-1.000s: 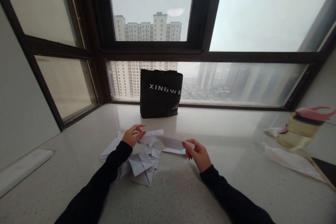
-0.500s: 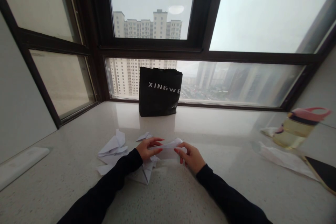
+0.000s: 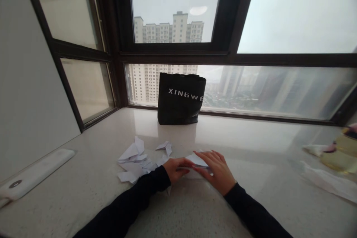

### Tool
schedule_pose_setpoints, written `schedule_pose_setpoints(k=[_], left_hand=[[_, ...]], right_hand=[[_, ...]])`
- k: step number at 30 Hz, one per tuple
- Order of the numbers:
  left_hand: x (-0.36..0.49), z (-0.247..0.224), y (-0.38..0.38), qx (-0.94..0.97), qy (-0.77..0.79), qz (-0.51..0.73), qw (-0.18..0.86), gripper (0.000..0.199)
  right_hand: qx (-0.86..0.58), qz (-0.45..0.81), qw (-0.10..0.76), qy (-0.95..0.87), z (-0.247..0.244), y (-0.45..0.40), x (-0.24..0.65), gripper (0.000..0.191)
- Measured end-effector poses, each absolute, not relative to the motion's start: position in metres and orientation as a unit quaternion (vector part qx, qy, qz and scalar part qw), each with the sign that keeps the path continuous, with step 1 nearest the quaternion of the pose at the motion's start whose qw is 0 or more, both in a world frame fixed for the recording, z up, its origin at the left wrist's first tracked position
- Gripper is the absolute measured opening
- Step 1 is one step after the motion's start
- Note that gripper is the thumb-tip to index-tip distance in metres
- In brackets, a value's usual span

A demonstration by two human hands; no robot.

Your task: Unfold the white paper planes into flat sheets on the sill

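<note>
A sheet of white paper (image 3: 197, 160), partly folded, lies between my two hands over the pale speckled counter (image 3: 200, 208). My left hand (image 3: 177, 169) pinches its left edge between thumb and fingers. On the right, my right hand (image 3: 216, 169) holds the paper too, its fingers laid over the top and the thumb along the near edge. Several folded white paper pieces (image 3: 132, 160) are heaped left of my hands, partly hidden by my left sleeve. One small folded piece (image 3: 165, 147) rests behind my left hand.
A black bag (image 3: 180, 100) stands upright near the window. At the far left lies a white elongated device (image 3: 41, 173). A yellowish bottle (image 3: 341, 152) stands at the right edge, with a white tissue (image 3: 329, 182) in front of it.
The view has turned left, so the scene sits farther right. My right hand has spread its fingers over the paper, and the paper is now flatter and lower between my hands.
</note>
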State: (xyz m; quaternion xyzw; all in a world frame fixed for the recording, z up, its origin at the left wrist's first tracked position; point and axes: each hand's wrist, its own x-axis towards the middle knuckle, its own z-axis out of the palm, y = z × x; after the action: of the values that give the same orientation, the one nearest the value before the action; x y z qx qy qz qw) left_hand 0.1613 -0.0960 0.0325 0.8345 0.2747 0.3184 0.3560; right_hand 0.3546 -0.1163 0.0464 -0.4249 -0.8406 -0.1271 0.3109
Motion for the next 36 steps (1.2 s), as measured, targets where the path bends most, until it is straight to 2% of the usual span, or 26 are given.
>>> schedule_pose_setpoints(k=[2,4,9,14,17,20,31,33,36], left_hand=[[0.164,0.033,-0.1,0.851,0.285,0.305,0.32,0.024],[0.166,0.036,-0.102,0.864,0.301,0.289,0.283,0.024],[0.149,0.06,-0.092,0.867,0.377,0.266,0.189,0.023],[0.093,0.084,-0.069,0.76,0.603,0.233,0.061,0.028],[0.062,0.079,-0.061,0.646,0.74,0.188,0.009,0.044],[0.047,0.066,-0.055,0.589,0.795,0.147,-0.002,0.06],[0.043,0.054,-0.046,0.55,0.829,0.103,0.003,0.072],[0.041,0.054,-0.046,0.552,0.827,0.106,0.009,0.068],[0.039,0.054,-0.044,0.562,0.819,0.117,0.023,0.051]], right_hand=[[-0.416,-0.093,0.271,-0.863,0.042,-0.116,0.353,0.024],[-0.42,-0.069,0.245,-0.871,0.038,-0.115,0.352,0.026],[-0.455,-0.084,0.28,-0.841,0.035,-0.112,0.355,0.035],[-0.506,-0.072,0.244,-0.824,0.032,-0.11,0.355,0.035],[-0.521,-0.062,0.239,-0.817,0.031,-0.109,0.355,0.029],[-0.527,-0.049,0.222,-0.819,0.03,-0.109,0.354,0.025],[-0.507,-0.007,0.241,-0.828,0.03,-0.109,0.354,0.027],[-0.5,0.0,0.242,-0.831,0.031,-0.11,0.353,0.027],[-0.476,0.016,0.251,-0.843,0.031,-0.111,0.353,0.028]])
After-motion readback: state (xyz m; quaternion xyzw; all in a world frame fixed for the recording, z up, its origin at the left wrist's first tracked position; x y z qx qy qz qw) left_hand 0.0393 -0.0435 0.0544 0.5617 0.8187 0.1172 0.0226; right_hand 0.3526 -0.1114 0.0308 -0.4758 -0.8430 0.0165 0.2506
